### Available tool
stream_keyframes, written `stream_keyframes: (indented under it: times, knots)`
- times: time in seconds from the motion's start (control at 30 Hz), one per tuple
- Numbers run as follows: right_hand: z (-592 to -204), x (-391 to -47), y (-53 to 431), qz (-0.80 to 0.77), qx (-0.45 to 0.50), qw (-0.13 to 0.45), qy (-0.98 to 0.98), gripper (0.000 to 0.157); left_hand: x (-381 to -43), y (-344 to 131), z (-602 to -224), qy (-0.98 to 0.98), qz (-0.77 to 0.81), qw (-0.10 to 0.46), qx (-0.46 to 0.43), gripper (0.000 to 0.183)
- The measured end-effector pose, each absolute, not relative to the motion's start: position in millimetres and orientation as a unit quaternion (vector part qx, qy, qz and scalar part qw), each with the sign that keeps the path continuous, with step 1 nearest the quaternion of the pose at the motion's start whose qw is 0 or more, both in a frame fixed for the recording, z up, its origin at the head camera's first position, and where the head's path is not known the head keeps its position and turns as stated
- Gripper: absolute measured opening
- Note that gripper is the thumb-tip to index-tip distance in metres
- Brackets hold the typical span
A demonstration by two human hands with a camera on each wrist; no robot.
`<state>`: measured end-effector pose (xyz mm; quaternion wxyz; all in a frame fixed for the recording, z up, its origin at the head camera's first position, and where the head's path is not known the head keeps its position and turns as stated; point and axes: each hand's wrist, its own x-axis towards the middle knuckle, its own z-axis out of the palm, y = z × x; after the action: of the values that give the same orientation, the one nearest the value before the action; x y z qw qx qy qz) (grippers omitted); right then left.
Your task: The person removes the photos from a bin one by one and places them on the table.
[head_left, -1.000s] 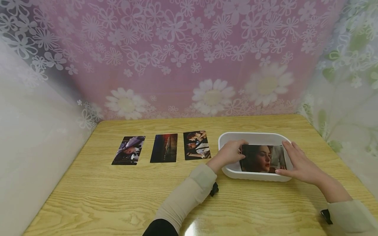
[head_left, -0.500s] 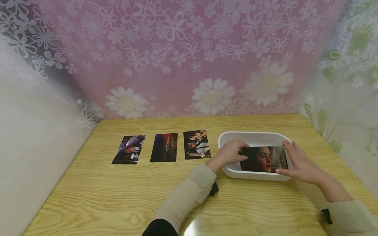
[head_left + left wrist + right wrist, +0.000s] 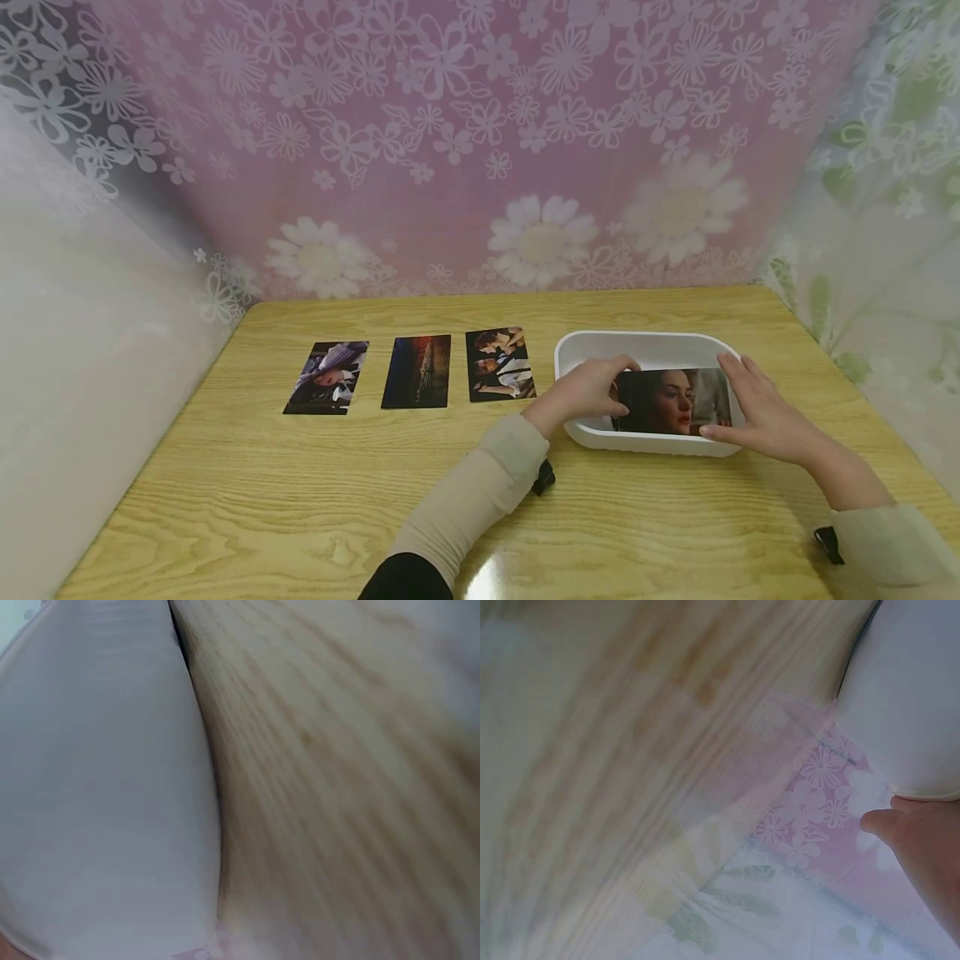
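Photo (image 3: 667,402) (in tub (image 3: 660,446)) between hands (image 3: 581,390) (image 3: 772,421)

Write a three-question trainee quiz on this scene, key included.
1. How many photo cards lie on the table outside the white bin?
2. True or false: the left hand and right hand are at opposite ends of the landscape photo.
3. Which card in the row has a dark blue and red picture? A) leftmost B) middle C) rightmost

Key: 1. Three; 2. True; 3. B
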<state>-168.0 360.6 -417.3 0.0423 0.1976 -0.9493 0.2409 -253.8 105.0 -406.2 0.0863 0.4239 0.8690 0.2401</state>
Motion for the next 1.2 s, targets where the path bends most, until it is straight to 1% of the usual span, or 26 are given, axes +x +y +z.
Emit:
stream_keyframes:
  times: [0.1, 0.4, 0.57, 0.7, 0.83, 1.03, 1.2]
  knots:
    - [-415.8, -167.9, 360.6, 0.241, 0.196, 0.041, -0.949, 0.102, -254.3, 105.5, -406.0, 0.857, 0.254, 0.115, 0.432, 0.059]
    - [-413.9, -167.4, 361.6, 0.238, 0.194, 0.043, -0.951, 0.103, -256.2, 108.3, -404.4, 0.829, 0.226, 0.155, 0.487, 0.082]
    - [-413.7, -166.0, 362.3, 0.241, 0.19, 0.039, -0.951, 0.103, -256.9, 109.8, -403.5, 0.825, 0.224, 0.171, 0.49, 0.086]
    - [-412.8, -165.5, 362.4, 0.243, 0.187, 0.037, -0.951, 0.103, -257.3, 109.7, -403.0, 0.823, 0.23, 0.166, 0.493, 0.086]
    - [-412.3, -166.8, 361.4, 0.245, 0.186, 0.04, -0.951, 0.105, -258.4, 108.8, -404.2, 0.828, 0.255, 0.159, 0.473, 0.086]
    - [-414.3, -168.7, 359.8, 0.252, 0.174, 0.04, -0.951, 0.107, -259.3, 105.9, -405.2, 0.849, 0.309, 0.115, 0.412, 0.086]
    - [-414.4, -168.2, 358.8, 0.251, 0.169, 0.039, -0.952, 0.108, -256.3, 95.7, -396.7, 0.842, 0.403, 0.084, 0.349, 0.086]
